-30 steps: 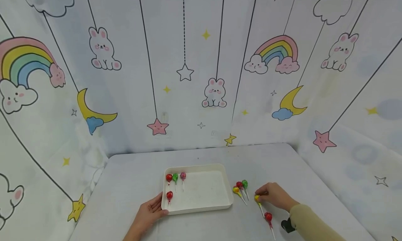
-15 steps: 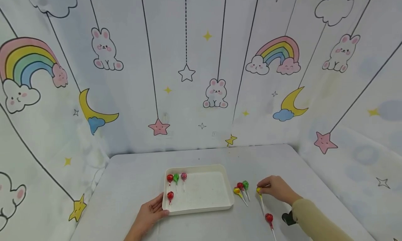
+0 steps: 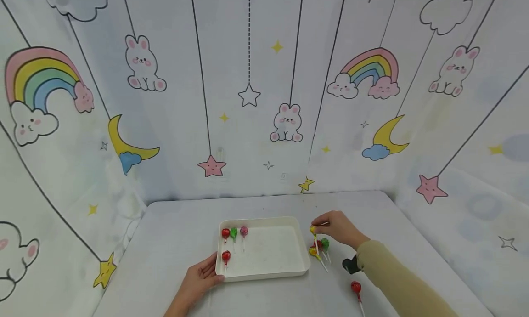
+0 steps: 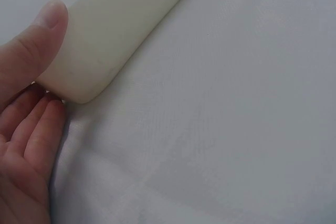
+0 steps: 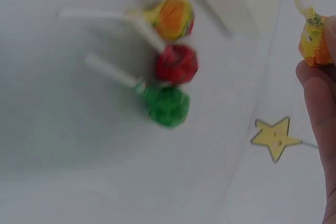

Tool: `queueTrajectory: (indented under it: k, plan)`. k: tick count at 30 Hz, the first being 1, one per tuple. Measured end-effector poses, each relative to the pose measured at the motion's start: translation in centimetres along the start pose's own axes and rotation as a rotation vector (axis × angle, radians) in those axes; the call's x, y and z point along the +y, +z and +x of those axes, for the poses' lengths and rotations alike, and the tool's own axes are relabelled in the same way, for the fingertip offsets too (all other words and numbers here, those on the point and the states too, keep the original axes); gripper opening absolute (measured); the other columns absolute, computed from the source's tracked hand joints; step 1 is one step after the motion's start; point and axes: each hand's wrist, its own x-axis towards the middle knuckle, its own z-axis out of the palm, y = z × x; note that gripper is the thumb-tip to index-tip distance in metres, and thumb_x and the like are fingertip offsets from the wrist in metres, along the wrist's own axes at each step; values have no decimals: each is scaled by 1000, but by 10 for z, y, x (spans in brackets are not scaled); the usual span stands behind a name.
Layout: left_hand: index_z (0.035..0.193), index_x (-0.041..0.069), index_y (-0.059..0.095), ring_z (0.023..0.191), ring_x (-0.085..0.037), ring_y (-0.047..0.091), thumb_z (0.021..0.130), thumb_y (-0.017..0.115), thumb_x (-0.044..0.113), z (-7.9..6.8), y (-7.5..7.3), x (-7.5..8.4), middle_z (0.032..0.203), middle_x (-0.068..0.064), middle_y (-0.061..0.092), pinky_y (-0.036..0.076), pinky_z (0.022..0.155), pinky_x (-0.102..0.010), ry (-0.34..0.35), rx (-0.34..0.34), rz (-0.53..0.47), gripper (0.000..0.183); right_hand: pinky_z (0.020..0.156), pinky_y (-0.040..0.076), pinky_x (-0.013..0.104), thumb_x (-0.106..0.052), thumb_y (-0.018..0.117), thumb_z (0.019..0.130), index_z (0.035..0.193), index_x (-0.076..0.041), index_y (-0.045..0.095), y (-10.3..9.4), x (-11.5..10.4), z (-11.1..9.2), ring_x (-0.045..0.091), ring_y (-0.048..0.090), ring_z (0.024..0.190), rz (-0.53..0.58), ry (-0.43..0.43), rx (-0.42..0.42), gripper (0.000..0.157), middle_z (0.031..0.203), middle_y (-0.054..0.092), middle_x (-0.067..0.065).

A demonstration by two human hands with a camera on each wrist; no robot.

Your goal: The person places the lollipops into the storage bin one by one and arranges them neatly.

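My right hand (image 3: 340, 229) pinches a yellow lollipop (image 3: 312, 229) by its wrapped head, the white stick hanging down. In the head view it is at the right of the white tray (image 3: 268, 276), above a group of lollipops. That group has a yellow lollipop (image 5: 173, 18), a red lollipop (image 5: 177, 64) and a green lollipop (image 5: 169, 106). My left hand (image 3: 198, 280) grips the tray's front left corner, thumb (image 4: 44, 35) against its wall. Inside the tray's left part lie a red lollipop (image 3: 225, 233), a green one (image 3: 233, 233), a pink one (image 3: 244, 231) and, below them, another red one (image 3: 226, 256).
Another red lollipop (image 3: 356, 287) lies alone at the front right of the white table (image 3: 264, 301). A dark strap piece (image 3: 351, 265) shows at the right wrist. Behind the table hangs a white cloth (image 3: 173, 124) printed with rabbits, stars and rainbows.
My right hand has lifted the yellow lollipop from beside the lone red one and carried it left, toward the tray. The left hand keeps its grip on the tray corner.
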Motion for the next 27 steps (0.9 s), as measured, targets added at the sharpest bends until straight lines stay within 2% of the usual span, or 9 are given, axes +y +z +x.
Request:
queueTrajectory:
  k: [7,11,15,20,27]
  plan:
    - [151,-12,39,143,-44,43,83,85,7,2,-4,-5,155,-31,40,56,102,-28,22,-17,9,85,84,65,32,-19,80,89,103,-15,81,52,-46,36,14,73,95,36,-54,-44,15,100,78,-4]
    - [151,-12,39,143,-44,44,83,85,7,3,-4,-8,155,-31,41,56,102,-29,26,-20,9,84,81,63,29,-20,79,90,102,-16,81,82,-69,49,13,72,94,-1,-94,-61,13,99,78,-6]
    - [151,-12,39,143,-44,44,83,84,7,4,-2,-8,154,-31,41,56,102,-29,22,-16,11,84,78,62,27,-19,80,90,101,-15,82,106,-89,56,12,70,90,-30,-118,-66,13,97,78,-4]
    - [151,-12,38,143,-45,43,83,84,6,3,-2,-8,154,-32,40,56,102,-29,31,-20,9,84,74,60,23,-20,81,89,99,-15,83,131,-104,62,7,67,84,-37,-116,-81,11,94,78,-5]
    - [152,-12,37,144,-45,42,84,84,8,2,-3,-8,155,-32,39,56,103,-28,31,-32,-6,85,72,59,19,-19,82,87,97,-14,84,153,-117,64,3,63,78,-34,-102,-99,11,90,78,-6]
